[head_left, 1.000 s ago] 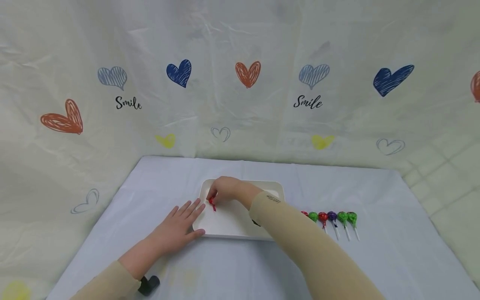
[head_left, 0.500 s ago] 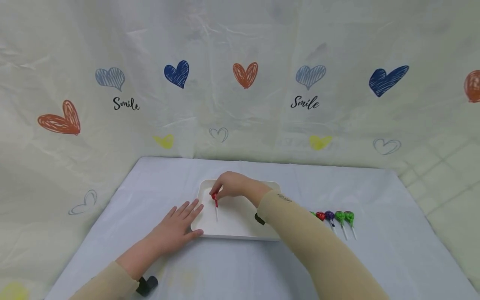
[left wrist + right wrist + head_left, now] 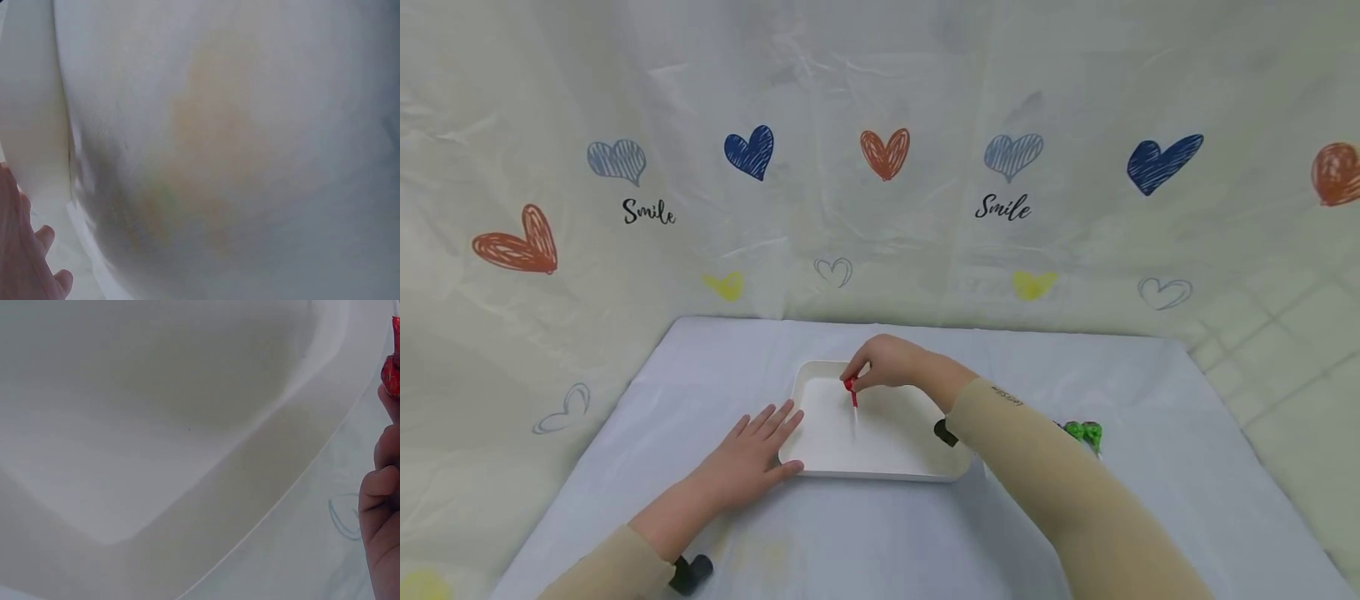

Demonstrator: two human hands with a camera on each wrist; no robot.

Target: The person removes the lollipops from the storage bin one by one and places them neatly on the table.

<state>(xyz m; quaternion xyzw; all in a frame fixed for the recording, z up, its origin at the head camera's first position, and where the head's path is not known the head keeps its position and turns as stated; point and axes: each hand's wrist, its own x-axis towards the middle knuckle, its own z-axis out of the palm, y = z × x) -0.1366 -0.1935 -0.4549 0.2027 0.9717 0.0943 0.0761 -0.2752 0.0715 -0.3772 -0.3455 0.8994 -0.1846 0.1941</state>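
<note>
My right hand pinches the red-wrapped head of a lollipop between thumb and fingertips, above the far part of a white rectangular tray. The lollipop's white stick points toward me. Part of its red wrapper shows at the right edge of the right wrist view. Fingers spread, my left hand rests at the tray's left edge. In the left wrist view only a bit of that hand shows, beside the tray's outer wall.
Green-wrapped lollipops lie to the right of the tray, partly hidden behind my right forearm. A white cloth covers the table. Behind it hangs a pale sheet printed with hearts.
My right hand has carried the red lollipop rightward and slightly away from the tray's left end. The forearm now hides more of the lollipops at right. My left hand has stayed put.
</note>
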